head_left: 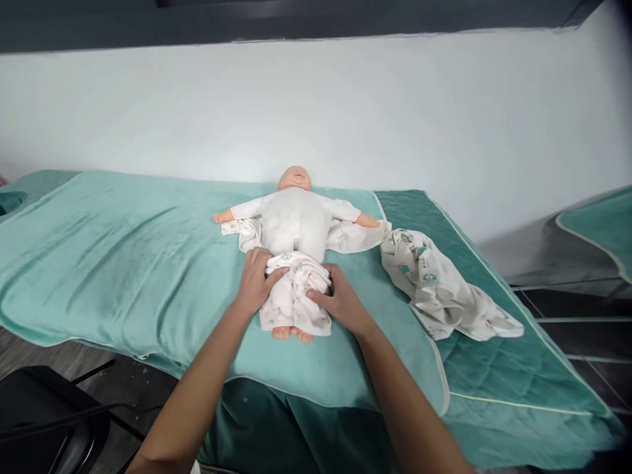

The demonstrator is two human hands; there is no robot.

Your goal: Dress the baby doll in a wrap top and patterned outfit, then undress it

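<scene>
Wall: plain white painted wall (316,105), unmarked, evenly lit, running the full width behind the bed. Above it, a dark grey band (276,20) along the top edge.

Bed: dark green quilted bed cover with pale piping (498,368), its near edge hanging down at the front. Over its left and middle part lies a light mint-green plush towel with a white hem (123,263), slightly creased.

Second bed: corner of another mint-green cover (605,227), at far right, well apart.

Floor: dark tiles with pale joints (587,322) at right; grey wood-grain boards (29,349) at lower left.

Seating: black chair with thin metal frame (49,421), lower left corner, partly cut off.
</scene>
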